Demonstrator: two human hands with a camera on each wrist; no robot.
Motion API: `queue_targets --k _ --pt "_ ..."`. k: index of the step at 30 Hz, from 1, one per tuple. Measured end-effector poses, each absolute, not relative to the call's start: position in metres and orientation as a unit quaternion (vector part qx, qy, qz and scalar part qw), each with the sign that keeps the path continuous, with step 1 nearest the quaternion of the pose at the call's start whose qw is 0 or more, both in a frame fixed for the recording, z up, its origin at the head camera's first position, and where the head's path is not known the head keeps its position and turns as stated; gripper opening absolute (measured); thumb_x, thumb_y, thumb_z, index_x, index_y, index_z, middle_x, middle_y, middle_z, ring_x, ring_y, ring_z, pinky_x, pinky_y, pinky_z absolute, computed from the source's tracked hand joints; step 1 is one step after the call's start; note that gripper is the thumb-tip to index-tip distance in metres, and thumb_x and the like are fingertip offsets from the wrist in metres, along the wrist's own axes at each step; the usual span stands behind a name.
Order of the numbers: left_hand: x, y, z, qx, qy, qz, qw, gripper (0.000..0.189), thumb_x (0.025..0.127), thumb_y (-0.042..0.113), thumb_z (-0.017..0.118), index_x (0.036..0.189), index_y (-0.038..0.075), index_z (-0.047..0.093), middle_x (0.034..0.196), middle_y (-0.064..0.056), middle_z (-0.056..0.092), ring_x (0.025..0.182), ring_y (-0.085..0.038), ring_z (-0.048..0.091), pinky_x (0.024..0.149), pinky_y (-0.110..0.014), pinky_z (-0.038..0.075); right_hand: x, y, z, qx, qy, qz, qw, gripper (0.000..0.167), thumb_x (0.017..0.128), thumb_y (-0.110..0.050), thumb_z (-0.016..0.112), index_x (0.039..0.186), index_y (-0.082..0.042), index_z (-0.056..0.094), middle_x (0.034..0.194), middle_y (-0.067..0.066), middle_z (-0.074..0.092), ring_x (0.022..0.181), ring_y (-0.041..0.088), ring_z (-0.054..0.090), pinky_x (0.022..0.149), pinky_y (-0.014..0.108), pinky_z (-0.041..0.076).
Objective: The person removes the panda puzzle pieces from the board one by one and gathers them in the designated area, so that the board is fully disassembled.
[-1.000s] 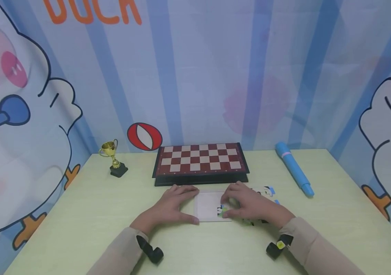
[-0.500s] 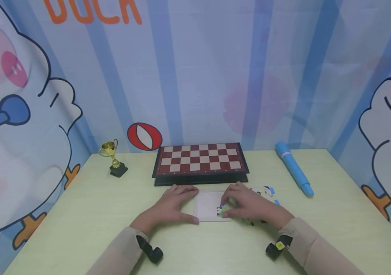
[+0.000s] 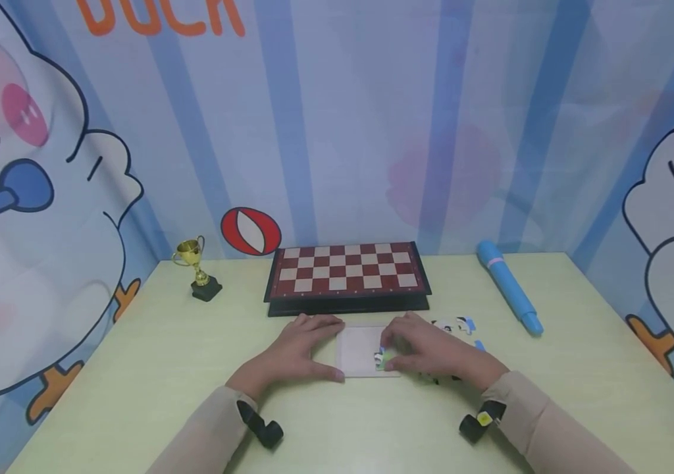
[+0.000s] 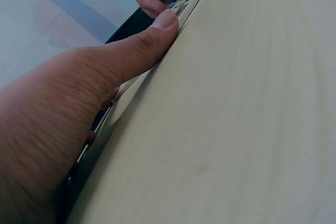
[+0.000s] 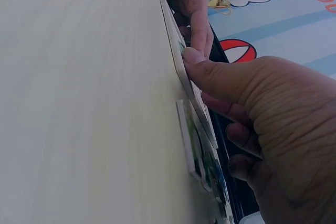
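Observation:
A white shallow puzzle tray (image 3: 357, 352) lies flat on the table between the hands. My left hand (image 3: 292, 349) rests at its left end, fingers at the far corner and thumb (image 4: 165, 22) against the near edge, both fairly straight. With thumb and fingers, my right hand (image 3: 420, 345) pinches a small green, white and black jigsaw piece (image 3: 380, 359) at the right part of the tray; the hand covers much of the piece. Loose jigsaw pieces (image 3: 458, 326) with panda-like prints lie beside the tray, partly under the right hand, and show edge-on in the right wrist view (image 5: 197, 150).
Behind the tray stands a folded chessboard (image 3: 345, 270). A small gold trophy (image 3: 195, 266) is at the back left, and a blue pen-shaped tube (image 3: 509, 286) lies at the back right. A printed cloth backdrop (image 3: 349, 131) hangs along the table's rear edge.
The head view has tilted slightly, so everything sits a little higher in it. Both hands and the pinched jigsaw piece keep nearly the same place over the tray.

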State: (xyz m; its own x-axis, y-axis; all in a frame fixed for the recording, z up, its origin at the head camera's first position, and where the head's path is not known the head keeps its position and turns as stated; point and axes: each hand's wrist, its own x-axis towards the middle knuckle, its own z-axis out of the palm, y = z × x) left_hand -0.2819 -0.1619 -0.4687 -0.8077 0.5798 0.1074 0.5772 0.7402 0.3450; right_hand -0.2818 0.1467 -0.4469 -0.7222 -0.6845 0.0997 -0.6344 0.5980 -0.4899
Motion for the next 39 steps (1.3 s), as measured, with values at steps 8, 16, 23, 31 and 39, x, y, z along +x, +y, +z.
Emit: queue_targets --k 8,16,23,31,39 --pt "-0.2822 -0.1616 -0.468 0.301 0.935 0.188 0.018 0.103 0.069 0.086 0.064 0.153 0.03 0.044 0.154 0.011 0.041 0.129 -0.015 0.036 0.112 -0.047 0.031 -0.2815 0.1463 -0.4448 -0.379 0.881 -0.278 0.052 0.025 0.092 -0.034 0.075 0.113 -0.027 0.063 0.102 -0.018 0.061 0.094 0.007 0.054 0.086 0.033 0.051" --pt "-0.282 -0.1607 -0.4673 0.298 0.936 0.187 0.023 0.102 0.07 0.084 0.065 0.153 0.029 0.044 0.154 0.01 0.041 0.134 -0.016 0.035 0.116 -0.048 0.026 -0.2795 0.1454 -0.4427 -0.38 0.871 -0.304 0.066 0.022 0.095 -0.027 0.072 0.114 -0.024 0.062 0.101 -0.016 0.063 0.091 0.006 0.059 0.084 0.032 0.052" --pt "-0.2818 -0.1606 -0.4667 0.294 0.937 0.188 0.029 0.102 0.07 0.085 0.065 0.153 0.03 0.044 0.155 0.01 0.041 0.139 -0.018 0.033 0.119 -0.051 0.019 -0.2772 0.1449 -0.4394 -0.376 0.868 -0.317 0.069 0.019 0.096 -0.027 0.07 0.113 -0.023 0.063 0.096 -0.017 0.064 0.085 0.007 0.059 0.079 0.03 0.051" --pt "-0.284 -0.1612 -0.4708 0.293 0.938 0.185 0.026 0.102 0.069 0.087 0.063 0.153 0.032 0.043 0.154 0.011 0.041 0.134 -0.015 0.035 0.115 -0.048 0.028 -0.2775 0.1452 -0.4388 -0.379 0.864 -0.325 0.062 0.017 0.096 -0.027 0.071 0.111 -0.024 0.064 0.097 -0.016 0.065 0.086 0.007 0.06 0.078 0.029 0.052" --pt "-0.2845 -0.1611 -0.4708 0.295 0.938 0.181 0.022 0.104 0.068 0.088 0.062 0.153 0.033 0.043 0.153 0.012 0.041 0.129 -0.014 0.037 0.112 -0.045 0.032 -0.279 0.1512 -0.438 -0.394 0.854 -0.338 0.039 0.015 0.097 -0.027 0.069 0.111 -0.024 0.064 0.098 -0.015 0.066 0.089 0.005 0.062 0.079 0.032 0.053"
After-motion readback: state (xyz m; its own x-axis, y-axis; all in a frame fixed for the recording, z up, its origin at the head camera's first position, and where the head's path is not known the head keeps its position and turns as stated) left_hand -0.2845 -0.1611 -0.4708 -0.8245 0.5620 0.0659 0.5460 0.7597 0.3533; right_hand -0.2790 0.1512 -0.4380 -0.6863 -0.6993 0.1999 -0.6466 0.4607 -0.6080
